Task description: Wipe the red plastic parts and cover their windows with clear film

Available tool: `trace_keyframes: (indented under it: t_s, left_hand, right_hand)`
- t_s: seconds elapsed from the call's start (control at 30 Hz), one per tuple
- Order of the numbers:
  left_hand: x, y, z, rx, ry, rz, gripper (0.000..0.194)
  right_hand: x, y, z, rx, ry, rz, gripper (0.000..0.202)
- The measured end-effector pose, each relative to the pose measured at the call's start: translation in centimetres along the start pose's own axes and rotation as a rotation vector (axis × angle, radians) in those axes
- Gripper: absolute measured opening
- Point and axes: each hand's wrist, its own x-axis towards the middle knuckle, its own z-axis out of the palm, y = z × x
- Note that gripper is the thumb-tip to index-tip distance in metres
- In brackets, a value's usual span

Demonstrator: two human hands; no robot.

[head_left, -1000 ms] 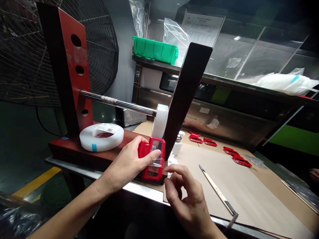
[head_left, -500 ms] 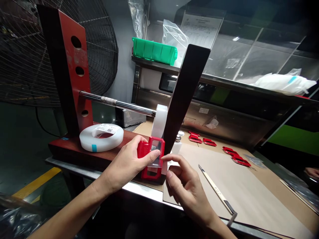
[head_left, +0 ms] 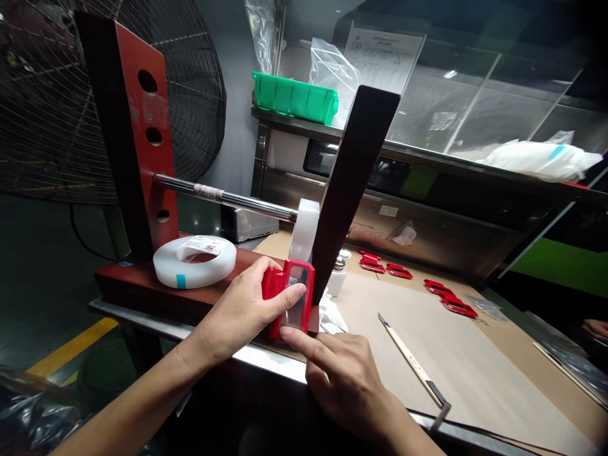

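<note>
My left hand (head_left: pixel 242 304) grips a red frame-shaped part (head_left: pixel 308 297) with a clear window, its thumb lying across the front. The index finger of my right hand (head_left: pixel 339 367) touches the lower edge of that part; its other fingers are curled, and whether they hold anything is hidden. Just behind the part, a roll of clear film (head_left: pixel 306 228) hangs on a metal rod (head_left: pixel 247 202) between two uprights. A second film roll (head_left: pixel 194 272) with a blue tab lies flat on the stand's wooden base.
Several red parts (head_left: pixel 399 271) lie on the brown-papered table (head_left: pixel 456 354). A knife (head_left: pixel 413 361) lies at right, near a small bottle (head_left: pixel 336 278). A green bin (head_left: pixel 294 98) sits on the shelf. Another person's hand (head_left: pixel 596 329) shows far right.
My right hand has moved down and a little left, its index finger going from the part's right side to its lower edge. My left hand and the red part have barely moved.
</note>
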Motion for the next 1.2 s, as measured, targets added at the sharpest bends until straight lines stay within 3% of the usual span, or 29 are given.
trace_keyframes:
  t_s: [0.13,0.43,0.57,0.67,0.73,0.83,0.9,1.03,1.2]
  left_hand:
    - [0.1,0.0,0.0,-0.008,0.010,0.009,0.034]
    - [-0.1,0.0,-0.1,-0.031,0.003,-0.012,0.037]
    - [-0.2,0.2,-0.2,-0.074,-0.005,-0.039,0.037]
    - [-0.3,0.2,-0.4,-0.103,-0.024,-0.080,0.039]
    - [-0.3,0.2,-0.4,-0.097,-0.024,-0.093,0.039]
    - [-0.2,0.2,-0.5,-0.079,-0.013,-0.089,0.039]
    - [-0.2,0.2,-0.4,-0.069,-0.006,-0.080,0.039]
    - [-0.2,0.1,-0.4,-0.064,-0.005,-0.077,0.039]
    - [-0.1,0.0,-0.3,-0.051,0.019,-0.075,0.036]
  right_hand:
    - [-0.3,0.2,0.4,-0.149,-0.013,-0.074,0.052]
    - [-0.3,-0.1,0.4,-0.148,-0.033,-0.058,0.058]
    - [-0.5,0.2,-1.3,-0.044,0.063,0.046,0.052]
    - [-1.4,2.3,-3.6,-0.091,0.119,0.207,0.035]
    - [-2.8,4.7,-5.1,-0.217,0.017,0.382,0.019]
    - [-6.0,8.8,-7.0,-0.437,-0.361,0.753,0.028]
    - [-8.2,11.0,-7.7,-0.487,-0.488,0.877,0.027]
    - [-10.8,12.8,-8.1,-0.462,-0.574,0.986,0.034]
    - [-10.7,12.4,-7.6,-0.380,-0.601,1.005,0.033]
